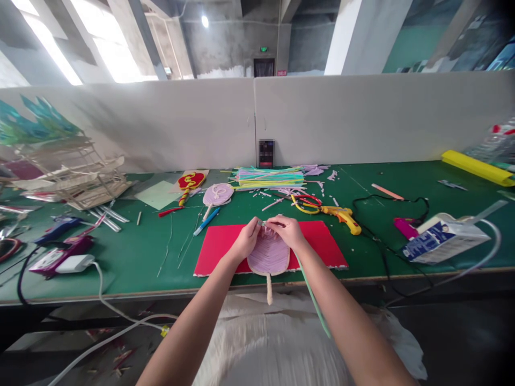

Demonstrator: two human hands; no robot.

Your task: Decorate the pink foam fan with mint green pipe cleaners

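A lilac fan-shaped piece point(269, 256), made of rows of fuzzy pipe cleaner with a pale edge, lies over a red board point(221, 244). Its cream handle point(269, 289) points toward me past the table edge. My left hand point(248, 237) pinches the fan's far end from the left. Opposite it, my right hand point(287, 230) is closed, fingertips together at the same spot. A green pipe cleaner point(313, 300) trails from under my right hand along the forearm; its upper end is hidden. Exactly what lies between the fingertips is too small to make out.
Behind the board lie a bundle of coloured pipe cleaners point(269, 178), a second lilac fan point(218, 194), a red-and-yellow piece point(191, 181), a blue pen point(206, 221), scissors point(306, 203) and a yellow glue gun point(341, 216). A box point(446, 238) and cables stand right, a power strip point(60, 257) left.
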